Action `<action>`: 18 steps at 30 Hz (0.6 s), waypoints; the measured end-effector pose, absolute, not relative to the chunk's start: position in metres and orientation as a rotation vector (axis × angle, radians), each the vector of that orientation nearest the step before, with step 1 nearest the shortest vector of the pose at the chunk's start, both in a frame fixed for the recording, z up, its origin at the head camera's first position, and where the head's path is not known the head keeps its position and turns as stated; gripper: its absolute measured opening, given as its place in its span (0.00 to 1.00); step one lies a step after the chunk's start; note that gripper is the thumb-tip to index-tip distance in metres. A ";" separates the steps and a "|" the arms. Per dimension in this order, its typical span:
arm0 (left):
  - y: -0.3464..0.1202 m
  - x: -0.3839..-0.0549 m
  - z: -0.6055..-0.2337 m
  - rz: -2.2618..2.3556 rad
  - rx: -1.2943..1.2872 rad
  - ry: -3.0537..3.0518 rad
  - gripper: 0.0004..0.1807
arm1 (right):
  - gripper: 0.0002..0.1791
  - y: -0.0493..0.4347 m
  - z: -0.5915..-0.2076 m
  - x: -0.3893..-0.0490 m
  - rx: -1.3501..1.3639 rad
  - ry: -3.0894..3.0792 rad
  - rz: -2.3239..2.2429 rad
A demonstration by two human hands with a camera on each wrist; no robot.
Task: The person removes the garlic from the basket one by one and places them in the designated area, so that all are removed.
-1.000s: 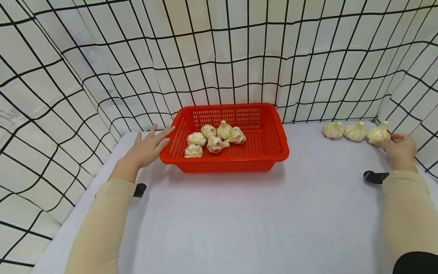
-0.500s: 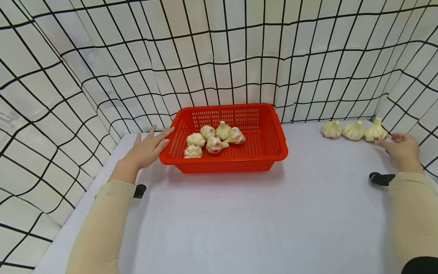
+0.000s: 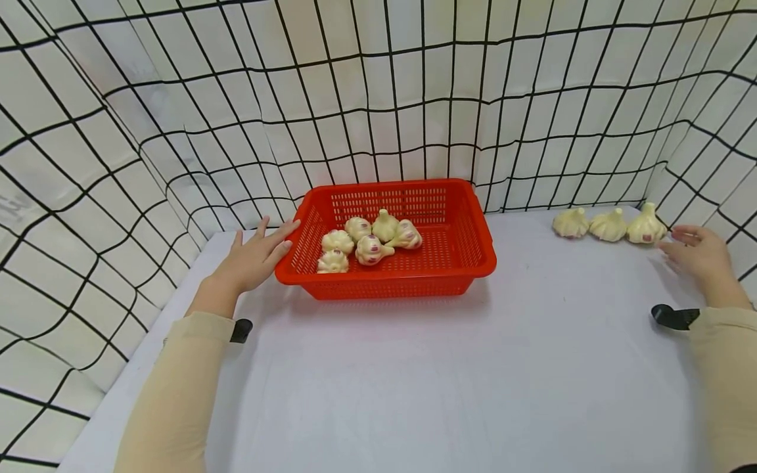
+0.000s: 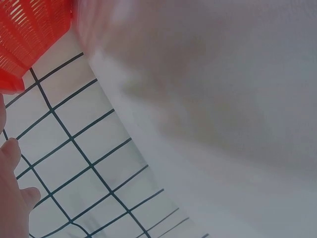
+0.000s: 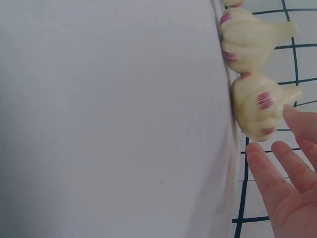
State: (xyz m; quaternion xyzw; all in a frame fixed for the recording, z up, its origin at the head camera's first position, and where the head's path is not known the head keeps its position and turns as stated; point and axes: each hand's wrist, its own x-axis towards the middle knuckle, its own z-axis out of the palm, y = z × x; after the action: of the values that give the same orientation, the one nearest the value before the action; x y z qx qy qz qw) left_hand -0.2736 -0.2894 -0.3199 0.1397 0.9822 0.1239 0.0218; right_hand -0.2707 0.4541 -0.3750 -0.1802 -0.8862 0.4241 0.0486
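Note:
My left hand (image 3: 251, 258) rests with spread, straight fingers against the left rim of a red plastic basket (image 3: 390, 284). Inside that basket several garlic bulbs (image 3: 370, 250) are grouped toward the left. At the far right of the table, three more garlic bulbs stand in a row: a left one (image 3: 571, 223), a middle one (image 3: 608, 225) and a right one (image 3: 646, 225). Just right of the last bulb is my right hand (image 3: 700, 257), its fingers loosely extended and holding nothing. In the right wrist view, its fingertips are close beside the end bulb (image 5: 261, 106).
A white cloth covers the table (image 3: 378, 381). White walls with black grid netting (image 3: 408, 98) rise behind it and on both sides. A black wrist-camera mount (image 3: 674, 318) sticks out from the right sleeve, another (image 3: 240, 330) from the left.
My right hand has let go of the rightmost garlic bulb, which now stands more upright, and has drawn back to the right. The left hand and basket have stayed put.

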 end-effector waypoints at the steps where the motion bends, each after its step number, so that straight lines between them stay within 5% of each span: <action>1: -0.289 -0.274 -0.320 0.385 0.432 3.044 0.36 | 0.38 0.454 -0.374 -0.270 -0.521 -2.700 1.287; 18: -0.290 -0.274 -0.321 0.400 0.424 3.044 0.36 | 0.39 0.437 -0.352 -0.263 -0.331 -2.684 1.227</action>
State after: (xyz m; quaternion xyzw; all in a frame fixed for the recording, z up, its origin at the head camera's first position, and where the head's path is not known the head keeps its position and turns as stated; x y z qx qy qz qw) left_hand -0.2740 -0.2898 -0.3209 0.1369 0.9819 0.1290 0.0211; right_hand -0.2628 0.4365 -0.3523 -0.1111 -0.9005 0.4116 0.0860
